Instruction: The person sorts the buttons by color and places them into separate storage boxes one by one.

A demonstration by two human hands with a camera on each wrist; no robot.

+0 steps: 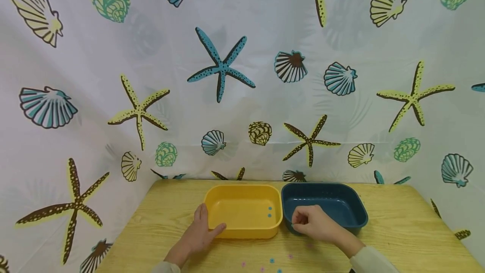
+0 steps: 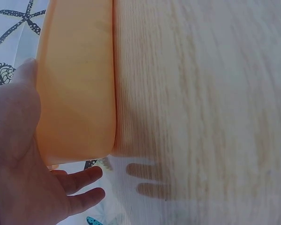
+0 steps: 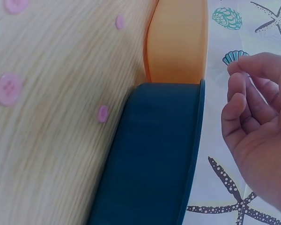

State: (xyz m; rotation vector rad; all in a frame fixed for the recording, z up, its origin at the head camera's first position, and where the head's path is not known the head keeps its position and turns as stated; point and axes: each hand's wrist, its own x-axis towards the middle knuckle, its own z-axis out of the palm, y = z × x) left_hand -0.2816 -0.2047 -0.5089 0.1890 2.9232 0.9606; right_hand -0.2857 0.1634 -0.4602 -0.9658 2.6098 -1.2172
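My left hand (image 1: 198, 231) rests against the front left corner of a yellow plastic basin (image 1: 242, 234), its fingers along the side and its thumb near the front rim. In the left wrist view, two fingers of that hand (image 2: 18, 154) stretch out past the basin's end. Two blue buttons (image 1: 270, 208) lie inside the yellow basin. Over the front rim of a dark blue basin (image 1: 341, 205), my right hand (image 1: 314, 224) pinches what looks like a blue button between thumb and forefinger; only a teal speck shows. The right wrist view has the pinching hand (image 3: 262, 108) above the rim.
Several loose buttons lie on the wooden table (image 1: 151, 222) in front of the basins, among them a pink button (image 3: 8, 89) and a blue button (image 1: 272, 260). The basins stand side by side. A curtain (image 1: 265, 108) printed with shells and starfish hangs behind and at both sides.
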